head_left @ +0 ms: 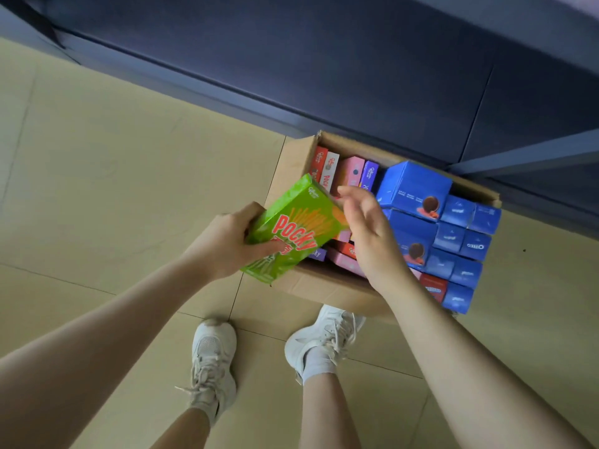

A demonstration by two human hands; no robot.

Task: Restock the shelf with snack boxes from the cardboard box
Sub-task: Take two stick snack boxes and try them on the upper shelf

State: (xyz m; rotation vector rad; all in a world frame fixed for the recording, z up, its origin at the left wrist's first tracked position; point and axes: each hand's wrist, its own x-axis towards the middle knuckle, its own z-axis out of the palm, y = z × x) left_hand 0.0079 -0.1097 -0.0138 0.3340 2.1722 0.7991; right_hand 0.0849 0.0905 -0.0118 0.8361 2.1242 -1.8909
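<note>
The person stands over a cardboard box (291, 170) that sits on the tan floor tiles (97, 157), right beside the dark blue bottom of the shelf (356, 76).

The left hand (223, 241) grips a green Pocky box (295, 228) by its lower end — thumb on the front, fingers curled round the back. The green box is tilted and is up over the left edge of the cardboard box.

The right hand (369, 228) is loose and holds nothing. Its fingers are a little bent, and it hovers just beside the top right corner of the green box, above the snacks inside.

In the cardboard box, red, white, pink and purple Pocky boxes (343, 171) fill the left part. Blue Oreo boxes (453, 228) are packed in the right part — two big ones and many small ones. One small red Oreo box (434, 288) sits near the front.

The person's white shoes (212, 361) are on the floor just in front of the box.
</note>
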